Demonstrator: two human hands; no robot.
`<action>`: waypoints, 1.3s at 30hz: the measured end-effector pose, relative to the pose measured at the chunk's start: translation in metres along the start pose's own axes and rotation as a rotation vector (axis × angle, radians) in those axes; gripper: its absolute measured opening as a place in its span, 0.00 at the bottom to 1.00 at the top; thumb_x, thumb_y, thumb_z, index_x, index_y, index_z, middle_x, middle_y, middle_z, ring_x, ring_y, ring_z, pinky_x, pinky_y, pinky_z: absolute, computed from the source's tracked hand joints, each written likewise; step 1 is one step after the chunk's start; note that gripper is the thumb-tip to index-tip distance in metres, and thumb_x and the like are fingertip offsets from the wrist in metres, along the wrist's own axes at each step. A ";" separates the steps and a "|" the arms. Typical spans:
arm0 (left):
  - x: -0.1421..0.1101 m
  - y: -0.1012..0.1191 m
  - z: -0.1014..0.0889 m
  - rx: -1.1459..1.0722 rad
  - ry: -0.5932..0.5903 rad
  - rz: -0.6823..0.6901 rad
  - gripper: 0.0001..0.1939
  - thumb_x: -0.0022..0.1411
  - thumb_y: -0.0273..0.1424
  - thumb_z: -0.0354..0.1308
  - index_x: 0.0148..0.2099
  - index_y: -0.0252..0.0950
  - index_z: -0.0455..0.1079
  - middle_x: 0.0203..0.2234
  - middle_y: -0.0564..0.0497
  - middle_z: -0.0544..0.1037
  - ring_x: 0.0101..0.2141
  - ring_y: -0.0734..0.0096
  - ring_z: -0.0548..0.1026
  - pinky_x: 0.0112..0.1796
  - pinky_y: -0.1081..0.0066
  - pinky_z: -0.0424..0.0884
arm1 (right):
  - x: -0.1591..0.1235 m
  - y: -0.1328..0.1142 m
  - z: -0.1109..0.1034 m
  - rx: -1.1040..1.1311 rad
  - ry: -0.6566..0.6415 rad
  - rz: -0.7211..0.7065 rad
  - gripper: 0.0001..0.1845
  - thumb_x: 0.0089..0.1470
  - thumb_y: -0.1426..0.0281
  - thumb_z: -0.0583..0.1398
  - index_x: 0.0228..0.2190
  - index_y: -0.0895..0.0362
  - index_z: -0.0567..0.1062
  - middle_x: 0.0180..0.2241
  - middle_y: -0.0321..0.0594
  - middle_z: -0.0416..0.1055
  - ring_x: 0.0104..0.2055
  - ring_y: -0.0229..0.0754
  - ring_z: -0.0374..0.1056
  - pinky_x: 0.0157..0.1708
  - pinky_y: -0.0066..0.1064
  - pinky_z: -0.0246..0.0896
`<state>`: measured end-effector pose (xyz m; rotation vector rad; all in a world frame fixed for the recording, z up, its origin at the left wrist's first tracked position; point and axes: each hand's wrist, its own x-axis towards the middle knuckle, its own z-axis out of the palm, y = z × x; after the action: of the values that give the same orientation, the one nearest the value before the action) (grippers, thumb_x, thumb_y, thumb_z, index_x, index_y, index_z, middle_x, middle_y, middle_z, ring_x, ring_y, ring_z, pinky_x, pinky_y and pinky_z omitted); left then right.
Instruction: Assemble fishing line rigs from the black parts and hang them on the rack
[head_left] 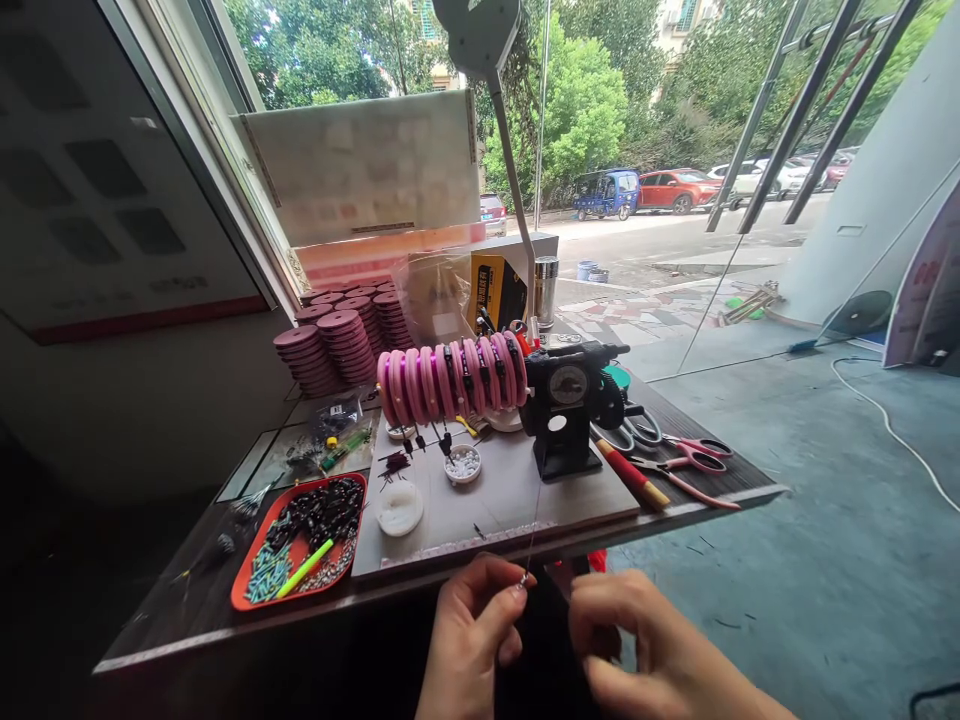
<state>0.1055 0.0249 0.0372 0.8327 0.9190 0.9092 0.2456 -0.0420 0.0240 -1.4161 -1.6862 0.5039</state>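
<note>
My left hand (pixel 480 625) is below the table's front edge, thumb and forefinger pinched on a thin fishing line (pixel 534 530). A tiny shiny metal piece (pixel 523 580) shows at those fingertips; its kind is too small to tell. The line rises toward a black winding machine (pixel 568 420). To the right, my right hand (pixel 637 640) is curled, slightly blurred, and whatever its fingers may hold is hidden. On the machine's shaft sits a row of pink spools (pixel 427 385), with small black pieces fastened along some of them.
An orange tray (pixel 238 590) holds black, blue and silver small parts and a yellow-green stick. White beads fill a small dish (pixel 463 465) near a white round container (pixel 399 509). Scissors (pixel 686 455) and a red-handled tool (pixel 630 472) lie right. Stacked pink spools (pixel 345 345) stand behind.
</note>
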 end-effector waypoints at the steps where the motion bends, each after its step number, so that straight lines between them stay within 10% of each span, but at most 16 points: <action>1: 0.000 0.000 0.000 0.008 0.002 0.000 0.06 0.38 0.28 0.68 0.23 0.33 0.75 0.19 0.53 0.75 0.14 0.88 0.54 0.16 0.81 0.48 | 0.004 0.000 -0.005 -0.081 0.034 -0.004 0.07 0.38 0.78 0.52 0.16 0.56 0.61 0.17 0.30 0.60 0.20 0.32 0.58 0.19 0.22 0.49; 9: 0.005 -0.003 -0.002 0.064 -0.009 0.008 0.09 0.37 0.31 0.69 0.21 0.32 0.74 0.18 0.53 0.74 0.13 0.89 0.52 0.17 0.79 0.44 | 0.048 0.007 -0.031 -0.656 0.391 -0.340 0.12 0.47 0.78 0.51 0.16 0.55 0.62 0.17 0.33 0.59 0.22 0.36 0.55 0.25 0.28 0.49; 18: 0.011 -0.005 -0.002 0.199 -0.078 -0.030 0.11 0.44 0.37 0.66 0.26 0.33 0.76 0.17 0.55 0.70 0.15 0.84 0.49 0.18 0.76 0.43 | 0.057 0.008 -0.025 -0.732 0.399 -0.389 0.15 0.48 0.79 0.51 0.15 0.55 0.62 0.17 0.34 0.58 0.22 0.38 0.53 0.25 0.30 0.47; 25: 0.018 -0.005 -0.006 0.344 -0.120 0.140 0.12 0.45 0.39 0.67 0.22 0.36 0.76 0.22 0.51 0.75 0.29 0.67 0.68 0.34 0.72 0.61 | 0.053 0.010 -0.026 -0.746 0.386 -0.382 0.15 0.49 0.78 0.51 0.15 0.55 0.63 0.17 0.35 0.59 0.23 0.38 0.54 0.25 0.30 0.47; 33: 0.020 0.006 -0.010 0.108 -0.259 -0.137 0.11 0.44 0.35 0.69 0.24 0.32 0.74 0.23 0.50 0.75 0.21 0.74 0.72 0.25 0.75 0.66 | 0.049 0.010 -0.022 -0.733 0.351 -0.400 0.14 0.50 0.78 0.52 0.16 0.55 0.63 0.17 0.35 0.60 0.22 0.38 0.54 0.26 0.30 0.47; 39: 0.017 0.032 -0.035 0.147 -0.222 -0.061 0.09 0.45 0.31 0.68 0.23 0.30 0.74 0.27 0.49 0.76 0.19 0.79 0.71 0.21 0.78 0.63 | 0.047 0.011 -0.006 -0.663 0.284 -0.443 0.14 0.53 0.79 0.52 0.18 0.56 0.63 0.17 0.34 0.59 0.21 0.37 0.54 0.26 0.29 0.46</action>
<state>0.0706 0.0592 0.0479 1.0047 0.8189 0.6865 0.2575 0.0033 0.0357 -1.3947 -1.9313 -0.5280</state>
